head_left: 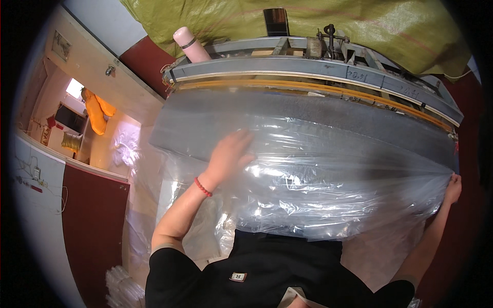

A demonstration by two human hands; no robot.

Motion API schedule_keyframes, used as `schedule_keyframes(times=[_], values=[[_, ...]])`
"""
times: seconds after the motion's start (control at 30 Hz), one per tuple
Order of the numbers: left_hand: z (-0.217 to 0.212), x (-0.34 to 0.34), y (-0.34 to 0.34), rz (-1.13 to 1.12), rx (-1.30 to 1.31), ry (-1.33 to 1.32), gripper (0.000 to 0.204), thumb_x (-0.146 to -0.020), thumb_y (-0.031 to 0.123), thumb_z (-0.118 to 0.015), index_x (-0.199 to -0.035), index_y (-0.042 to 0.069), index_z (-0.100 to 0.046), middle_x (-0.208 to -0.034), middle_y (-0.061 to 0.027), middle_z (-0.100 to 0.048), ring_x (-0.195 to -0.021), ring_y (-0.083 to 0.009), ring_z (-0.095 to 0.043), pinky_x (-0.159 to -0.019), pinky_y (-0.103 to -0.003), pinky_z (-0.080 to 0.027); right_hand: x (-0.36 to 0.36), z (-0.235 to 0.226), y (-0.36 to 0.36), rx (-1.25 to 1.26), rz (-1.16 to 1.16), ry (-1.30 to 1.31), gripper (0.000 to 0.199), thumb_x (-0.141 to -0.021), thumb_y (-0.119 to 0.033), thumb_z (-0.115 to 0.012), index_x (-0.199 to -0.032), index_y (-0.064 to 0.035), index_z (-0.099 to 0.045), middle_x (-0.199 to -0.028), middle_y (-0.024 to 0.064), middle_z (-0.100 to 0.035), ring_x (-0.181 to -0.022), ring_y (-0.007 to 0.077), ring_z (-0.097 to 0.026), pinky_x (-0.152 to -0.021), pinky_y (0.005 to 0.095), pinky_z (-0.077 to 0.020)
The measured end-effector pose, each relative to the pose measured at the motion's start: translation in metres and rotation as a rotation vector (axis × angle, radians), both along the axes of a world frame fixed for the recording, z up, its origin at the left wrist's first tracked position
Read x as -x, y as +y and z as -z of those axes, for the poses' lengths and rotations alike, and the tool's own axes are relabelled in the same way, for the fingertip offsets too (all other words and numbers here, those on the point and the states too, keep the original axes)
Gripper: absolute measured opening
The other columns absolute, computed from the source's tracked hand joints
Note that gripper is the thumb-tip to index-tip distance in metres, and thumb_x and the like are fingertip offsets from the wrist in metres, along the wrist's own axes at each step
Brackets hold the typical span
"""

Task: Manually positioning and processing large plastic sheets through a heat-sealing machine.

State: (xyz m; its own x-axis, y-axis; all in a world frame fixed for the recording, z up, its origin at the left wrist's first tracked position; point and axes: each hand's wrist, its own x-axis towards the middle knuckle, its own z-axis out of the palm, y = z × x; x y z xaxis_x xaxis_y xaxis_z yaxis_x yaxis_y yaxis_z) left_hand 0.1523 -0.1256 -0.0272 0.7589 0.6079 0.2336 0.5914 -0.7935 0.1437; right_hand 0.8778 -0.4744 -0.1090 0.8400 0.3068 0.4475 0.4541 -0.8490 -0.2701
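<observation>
A wide sheet of clear plastic film [308, 179] lies over the grey work surface [200, 110] and hangs toward my body, wrinkled and shiny. My right hand [453, 189] is closed on the film's far right edge, and creases fan out from that grip. Over the left part of the sheet is my left hand [231, 153], blurred, its thumb apart from the fingers and nothing seen in it. Whether its palm touches the film I cannot tell. A red bead bracelet [203, 187] circles the left wrist.
Behind the surface runs a grey metal frame [287, 65] with an orange strip [277, 86] along it. A pink bottle [191, 46] stands at its left end. An open door [97, 56] is at the left. Bundled clear plastic [123, 287] lies at the lower left.
</observation>
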Motion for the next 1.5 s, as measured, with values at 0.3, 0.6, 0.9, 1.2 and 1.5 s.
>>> schedule_keyframes(times=[0.3, 0.6, 0.9, 1.2, 1.5], values=[[0.027, -0.009, 0.053, -0.218, -0.132, -0.318, 0.029, -0.075, 0.016, -0.062, -0.1, 0.002, -0.058, -0.094, -0.0094, -0.061, -0.083, -0.0279, -0.055, -0.072, -0.034, -0.046, 0.001, -0.002, 0.002, -0.085, 0.05, 0.037, 0.035, -0.085, -0.041, -0.047, -0.099, -0.0114, -0.058, -0.092, 0.0147, -0.061, -0.083, 0.0317, -0.057, -0.07, 0.0383, -0.0429], [0.032, -0.02, 0.093, -0.357, -0.121, -0.384, 0.022, -0.069, 0.013, -0.066, -0.089, 0.004, -0.061, -0.074, -0.0086, -0.055, -0.076, -0.0246, -0.053, -0.068, -0.034, -0.043, -0.046, 0.017, -0.031, -0.907, -0.268, 0.52, 0.036, -0.081, -0.032, -0.06, -0.098, 0.0003, -0.061, -0.091, 0.0035, -0.061, -0.083, 0.0133, -0.055, -0.077, 0.0262, -0.0425], [-0.013, 0.0, 0.108, -0.268, 0.183, -1.047, 0.015, -0.085, 0.019, -0.048, -0.079, 0.006, -0.052, -0.066, -0.0003, -0.047, -0.061, -0.0108, -0.046, -0.058, -0.025, -0.04, -0.009, -0.038, 0.061, -1.242, -0.263, 0.712, 0.025, -0.083, -0.02, -0.054, -0.096, -0.0003, -0.062, -0.089, 0.004, -0.061, -0.081, 0.0161, -0.056, -0.076, 0.0278, -0.0441], [0.065, 0.046, 0.23, -0.506, 0.354, -1.294, 0.014, -0.084, 0.016, -0.052, -0.073, 0.011, -0.047, -0.058, 0.0058, -0.039, -0.051, -0.0034, -0.034, -0.045, -0.018, -0.027, 0.047, -0.003, 0.205, -1.038, -0.429, 0.29, 0.011, -0.08, -0.014, -0.06, -0.076, -0.0045, -0.058, -0.065, -0.0022, -0.052, -0.06, 0.0053, -0.047, -0.056, 0.0204, -0.0395], [0.068, 0.032, 0.243, -0.484, 0.259, -1.317, 0.016, -0.083, 0.016, -0.058, -0.074, 0.01, -0.046, -0.061, 0.0053, -0.043, -0.052, -0.0032, -0.034, -0.046, -0.018, -0.026, 0.042, -0.008, 0.221, -1.009, -0.177, 0.154, 0.019, -0.074, -0.017, -0.066, -0.076, -0.0027, -0.055, -0.063, 0.0012, -0.055, -0.055, 0.0074, -0.049, -0.05, 0.0214, -0.0392]])
